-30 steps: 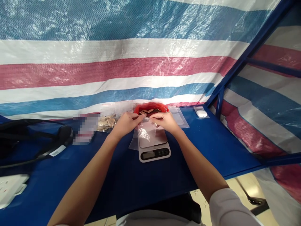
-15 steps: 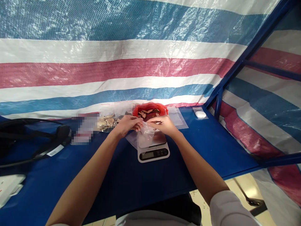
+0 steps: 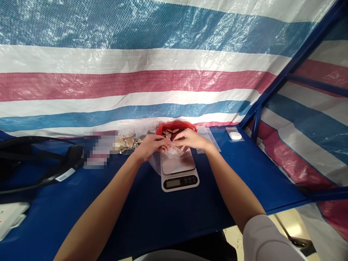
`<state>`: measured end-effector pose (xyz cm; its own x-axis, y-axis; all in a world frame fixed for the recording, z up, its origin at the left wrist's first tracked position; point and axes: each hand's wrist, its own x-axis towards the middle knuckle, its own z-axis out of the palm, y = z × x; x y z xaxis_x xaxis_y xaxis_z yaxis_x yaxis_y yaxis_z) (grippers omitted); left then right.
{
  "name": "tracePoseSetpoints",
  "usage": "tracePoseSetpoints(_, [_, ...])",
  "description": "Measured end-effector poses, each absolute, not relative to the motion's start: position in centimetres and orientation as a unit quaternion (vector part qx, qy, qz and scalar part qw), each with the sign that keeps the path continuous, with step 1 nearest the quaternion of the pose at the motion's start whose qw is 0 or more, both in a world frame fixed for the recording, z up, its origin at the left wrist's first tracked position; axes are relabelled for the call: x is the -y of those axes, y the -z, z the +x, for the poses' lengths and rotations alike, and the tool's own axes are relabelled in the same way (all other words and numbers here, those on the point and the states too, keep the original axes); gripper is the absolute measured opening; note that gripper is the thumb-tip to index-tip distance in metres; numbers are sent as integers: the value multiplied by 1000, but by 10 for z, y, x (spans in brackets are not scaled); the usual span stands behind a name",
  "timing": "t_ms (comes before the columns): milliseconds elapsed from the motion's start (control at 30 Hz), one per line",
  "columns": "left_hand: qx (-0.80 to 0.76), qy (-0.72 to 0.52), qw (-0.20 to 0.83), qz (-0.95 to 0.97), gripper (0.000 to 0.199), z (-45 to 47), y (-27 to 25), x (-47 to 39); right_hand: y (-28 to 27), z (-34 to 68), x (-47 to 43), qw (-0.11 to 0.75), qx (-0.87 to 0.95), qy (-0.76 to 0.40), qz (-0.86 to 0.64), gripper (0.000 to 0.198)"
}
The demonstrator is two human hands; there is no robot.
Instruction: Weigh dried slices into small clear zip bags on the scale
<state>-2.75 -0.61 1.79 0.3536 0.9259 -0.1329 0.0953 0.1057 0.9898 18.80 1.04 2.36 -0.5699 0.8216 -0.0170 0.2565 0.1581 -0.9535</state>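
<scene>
Above the scale (image 3: 179, 173), left hand (image 3: 151, 144) and right hand (image 3: 190, 139) both pinching the clear bag (image 3: 172, 152) at its mouth, best spread wide and kept over the pan, close to the red bag (image 3: 176, 127) behind.

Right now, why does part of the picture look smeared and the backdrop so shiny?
Head view: a blocky blurred patch hides something on the blue table; glare glints off the striped tarp; wide-lens bending curves the stripes; both the left hand and right hand, pinching a clear plastic bag above the scale, look sharp.
</scene>
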Motion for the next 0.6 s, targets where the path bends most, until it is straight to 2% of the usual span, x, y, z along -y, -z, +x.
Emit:
tracePoseSetpoints(333, [-458, -323, 554, 615, 31, -29, -17, 6, -25, 196, -15, 248, 710, -531, -391, 25])
tracePoseSetpoints(600, [-443, -321, 558, 624, 28, -28, -20, 8, -20, 198, -19, 274, 729, -508, -367, 20])
